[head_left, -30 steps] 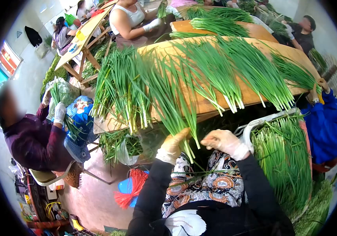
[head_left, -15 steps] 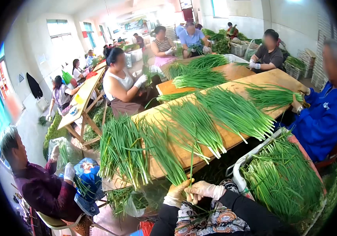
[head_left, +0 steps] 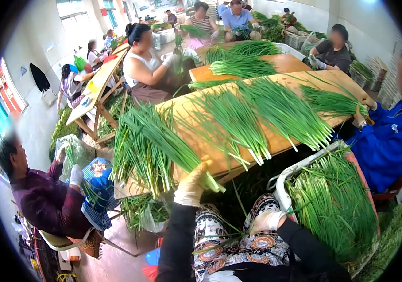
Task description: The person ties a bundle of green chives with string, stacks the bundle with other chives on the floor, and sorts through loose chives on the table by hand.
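Observation:
My left hand, gloved, is closed around the lower stems of a bunch of garlic chives at the near table edge. Its pale stem ends poke out past my fingers, while the leaves slant up and left over another bunch. Above my patterned trousers is my gloved right hand, slightly blurred with its fingers drawn together. A thin green leaf runs to its fingertips. Farther along the wooden table lie more bunches, one in the middle and a larger one to its right.
On my right stands a white crate heaped with loose chives. A person in blue handles a bunch at the table's far right end. Another person in dark purple sits at left. Several others work behind the table.
My left hand has moved left and up, bringing its bunch over the table's left part. My right hand has separated from it and dropped right, toward my lap.

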Available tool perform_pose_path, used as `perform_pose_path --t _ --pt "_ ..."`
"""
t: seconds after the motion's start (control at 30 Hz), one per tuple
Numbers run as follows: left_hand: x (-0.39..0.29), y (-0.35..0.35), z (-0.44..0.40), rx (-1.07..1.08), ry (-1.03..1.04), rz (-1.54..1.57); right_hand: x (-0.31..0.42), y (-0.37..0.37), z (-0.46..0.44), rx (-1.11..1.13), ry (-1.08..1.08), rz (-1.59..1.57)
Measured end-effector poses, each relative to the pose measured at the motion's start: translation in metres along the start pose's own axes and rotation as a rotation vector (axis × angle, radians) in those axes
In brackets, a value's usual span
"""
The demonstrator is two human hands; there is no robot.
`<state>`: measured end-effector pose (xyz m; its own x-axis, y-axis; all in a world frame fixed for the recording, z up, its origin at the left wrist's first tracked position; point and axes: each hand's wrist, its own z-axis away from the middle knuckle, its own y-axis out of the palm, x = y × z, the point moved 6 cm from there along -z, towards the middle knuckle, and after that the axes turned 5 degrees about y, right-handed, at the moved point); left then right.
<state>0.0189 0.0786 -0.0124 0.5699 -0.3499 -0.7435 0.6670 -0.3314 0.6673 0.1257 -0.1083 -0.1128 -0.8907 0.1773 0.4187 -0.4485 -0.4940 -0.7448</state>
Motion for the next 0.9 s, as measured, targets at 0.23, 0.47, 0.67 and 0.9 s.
perform_pose_path --t 0.23,0.47,0.67,0.9 --pt "0.068 -0.009 0.021 0.147 -0.472 0.417 0.013 -0.162 0.019 -0.851 0.228 -0.153" --pt "0.066 -0.02 0.03 0.158 -0.321 0.325 -0.005 -0.178 -0.035 -0.759 0.184 -0.013" --pt "0.081 -0.02 0.028 0.0 -0.276 0.039 0.065 -0.116 0.006 -0.628 -0.338 -0.023" --pt "0.077 -0.015 0.034 0.198 -0.374 0.293 -0.022 -0.161 -0.052 -0.89 0.164 0.273"
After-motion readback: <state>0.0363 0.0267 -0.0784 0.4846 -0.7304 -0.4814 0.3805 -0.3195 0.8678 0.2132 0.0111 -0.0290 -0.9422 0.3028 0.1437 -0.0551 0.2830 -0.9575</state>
